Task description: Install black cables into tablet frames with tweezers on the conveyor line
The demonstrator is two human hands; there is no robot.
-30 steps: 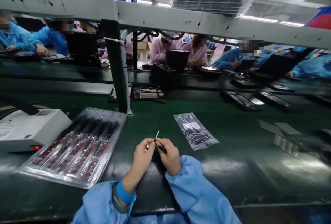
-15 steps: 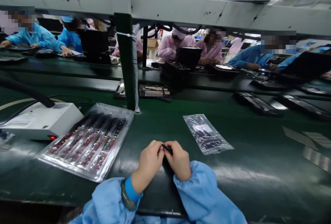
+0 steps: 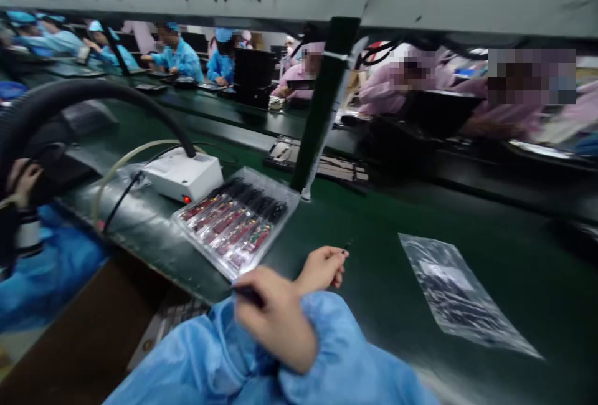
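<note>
Bench layout around the two hands at the near edge.

The right hand (image 3: 275,321) is nearest, with a small tool (image 3: 247,295) in it, and the left hand (image 3: 322,268) is just behind it at 1 o'clock. On the bench (image 3: 374,249), a tray of circuit boards (image 3: 236,221) lies at 11 o'clock, near the left hand. A box unit (image 3: 184,174) sits just behind the tray at 10 o'clock, and a hose (image 3: 93,96) arches from its top toward 9 o'clock. A post (image 3: 322,103) stands at 12 o'clock by the tray's far corner. A plastic bag (image 3: 455,293) lies flat at 3 o'clock, well apart from the hands. Beyond, other people (image 3: 180,56) sit at a farther bench (image 3: 224,115).
</note>
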